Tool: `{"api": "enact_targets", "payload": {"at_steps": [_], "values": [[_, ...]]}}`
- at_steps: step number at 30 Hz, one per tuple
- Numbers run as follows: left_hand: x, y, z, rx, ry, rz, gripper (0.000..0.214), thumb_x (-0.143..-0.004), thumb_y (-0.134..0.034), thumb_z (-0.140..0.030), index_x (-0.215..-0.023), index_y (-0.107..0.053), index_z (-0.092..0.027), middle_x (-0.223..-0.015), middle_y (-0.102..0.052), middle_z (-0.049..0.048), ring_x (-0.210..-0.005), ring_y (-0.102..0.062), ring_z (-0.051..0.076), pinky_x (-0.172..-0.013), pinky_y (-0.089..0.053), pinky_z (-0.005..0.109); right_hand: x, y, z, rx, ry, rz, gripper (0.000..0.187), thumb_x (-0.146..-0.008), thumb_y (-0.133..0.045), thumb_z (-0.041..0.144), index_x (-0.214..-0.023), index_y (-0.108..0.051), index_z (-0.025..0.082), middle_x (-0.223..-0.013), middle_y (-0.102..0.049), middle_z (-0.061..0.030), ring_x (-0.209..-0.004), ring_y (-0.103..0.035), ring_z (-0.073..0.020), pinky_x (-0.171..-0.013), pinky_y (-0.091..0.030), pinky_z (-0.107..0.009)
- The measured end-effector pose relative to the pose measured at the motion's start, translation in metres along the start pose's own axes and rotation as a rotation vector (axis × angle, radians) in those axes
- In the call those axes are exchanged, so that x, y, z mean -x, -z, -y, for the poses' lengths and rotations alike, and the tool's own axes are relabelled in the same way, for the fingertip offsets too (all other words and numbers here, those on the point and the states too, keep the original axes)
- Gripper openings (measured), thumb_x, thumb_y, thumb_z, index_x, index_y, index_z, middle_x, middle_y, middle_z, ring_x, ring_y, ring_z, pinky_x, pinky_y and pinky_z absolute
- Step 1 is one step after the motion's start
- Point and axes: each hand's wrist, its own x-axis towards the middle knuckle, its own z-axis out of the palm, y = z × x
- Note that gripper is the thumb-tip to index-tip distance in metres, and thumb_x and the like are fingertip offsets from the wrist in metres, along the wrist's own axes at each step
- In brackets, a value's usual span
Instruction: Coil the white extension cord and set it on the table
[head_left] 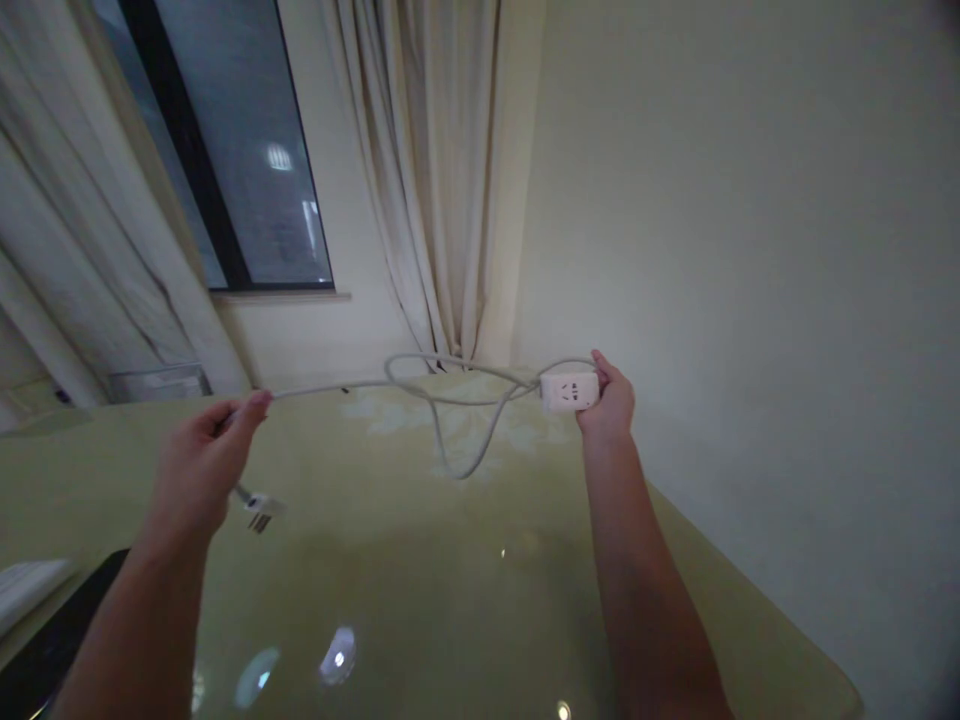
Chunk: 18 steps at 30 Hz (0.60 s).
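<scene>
At the left of the frame, just above the middle of the desk's near stretch, I am keeping the left hand point(206, 460) closed, its grip pinching the pale cord point(459, 475) between thumb and curled fingers. Below that hand, the white plug point(265, 504) is dangling on a short end of the cord, its metal prongs pointing down. Right of centre, I am holding the white socket block point(568, 392) in the right hand point(610, 400), whose grip is pinching it by its right end, thumb uppermost, while its face with the outlet holes is looking towards me. Between the hands the cord is running from the left thumb tip across the centre, where it is crossing itself in loose loops near the block, one loop sagging lower than the rest; I cannot tell whether that loop is touching the desk point(420, 600). The pale green desktop is filling the lower part of the frame and reflecting several bright lights. At the lower left, a dark object point(37, 650) and a white object point(34, 588) are lying beside the left forearm, partly cut off by the edge. In the upper left a dark-framed window point(247, 140) is showing between the left curtain point(82, 220) and the middle curtain point(450, 150), and a plain wall point(735, 250) is taking up the right side.
</scene>
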Motion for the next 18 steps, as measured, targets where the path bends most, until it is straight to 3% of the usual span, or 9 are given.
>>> {"api": "enact_targets", "payload": {"at_steps": [3, 5, 7, 9, 13, 15, 18], "values": [[0.000, 0.008, 0.003, 0.137, 0.096, -0.254, 0.026, -0.096, -0.066, -0.052, -0.086, -0.060, -0.028, -0.047, -0.034, -0.0077, -0.041, -0.029, 0.011, -0.046, -0.017, 0.027, -0.013, 0.012, 0.005, -0.026, 0.137, -0.136, 0.033, -0.085, -0.070, 0.031, -0.069, -0.042, 0.026, -0.056, -0.022, 0.0114, -0.047, -0.034, -0.0115, -0.049, -0.035, -0.025], [-0.002, 0.010, 0.000, 0.371, 0.183, -0.225, 0.029, -0.100, -0.063, -0.047, -0.081, -0.055, -0.026, -0.045, -0.033, -0.0079, -0.039, -0.028, 0.009, -0.042, -0.018, 0.025, -0.009, 0.011, 0.009, -0.112, 0.231, -0.239, 0.030, -0.084, -0.068, 0.028, -0.069, -0.043, 0.026, -0.058, -0.023, 0.0102, -0.049, -0.033, -0.0122, -0.049, -0.033, -0.025], [-0.006, 0.008, -0.008, 0.634, 0.306, -0.155, 0.036, -0.106, -0.057, -0.041, -0.076, -0.046, -0.022, -0.042, -0.029, -0.0080, -0.038, -0.023, 0.007, -0.038, -0.022, 0.020, 0.004, 0.001, 0.013, -0.207, 0.289, -0.274, 0.019, -0.081, -0.070, 0.024, -0.073, -0.053, 0.024, -0.060, -0.026, 0.0094, -0.051, -0.032, -0.0115, -0.048, -0.028, -0.024], [-0.007, 0.003, -0.019, 0.848, 0.431, -0.014, 0.036, -0.111, -0.047, -0.031, -0.076, -0.042, -0.021, -0.042, -0.029, -0.0082, -0.037, -0.022, 0.007, -0.035, -0.025, 0.016, 0.024, -0.013, 0.015, -0.237, 0.315, -0.198, 0.010, -0.079, -0.072, 0.024, -0.086, -0.066, 0.020, -0.062, -0.029, 0.0090, -0.053, -0.030, -0.0101, -0.049, -0.025, -0.023], [0.002, -0.013, -0.045, 1.148, 0.552, 0.239, 0.037, -0.110, -0.027, -0.010, -0.085, -0.053, -0.018, -0.050, -0.035, -0.0081, -0.036, -0.030, 0.005, -0.033, -0.029, 0.015, 0.068, -0.041, 0.006, -0.094, 0.426, 0.001, 0.033, -0.086, -0.067, 0.036, -0.113, -0.075, 0.017, -0.064, -0.032, 0.0081, -0.054, -0.030, -0.0099, -0.050, -0.024, -0.024], [0.012, -0.026, -0.059, 1.255, 0.560, 0.316, 0.033, -0.106, -0.030, -0.004, -0.096, -0.061, -0.012, -0.056, -0.038, -0.0079, -0.038, -0.036, 0.004, -0.035, -0.033, 0.015, 0.085, -0.049, -0.003, -0.020, 0.457, 0.053, 0.037, -0.091, -0.063, 0.040, -0.118, -0.075, 0.017, -0.065, -0.033, 0.0073, -0.055, -0.032, -0.0105, -0.051, -0.026, -0.025], [0.030, -0.049, -0.077, 1.315, 0.523, 0.382, 0.022, -0.098, -0.049, -0.003, -0.112, -0.066, -0.006, -0.069, -0.051, -0.0040, -0.049, -0.048, 0.004, -0.045, -0.044, 0.014, 0.102, -0.054, -0.015, 0.022, 0.454, 0.121, 0.038, -0.093, -0.060, 0.038, -0.121, -0.075, 0.017, -0.066, -0.035, 0.0066, -0.056, -0.033, -0.0106, -0.052, -0.028, -0.025]]}}
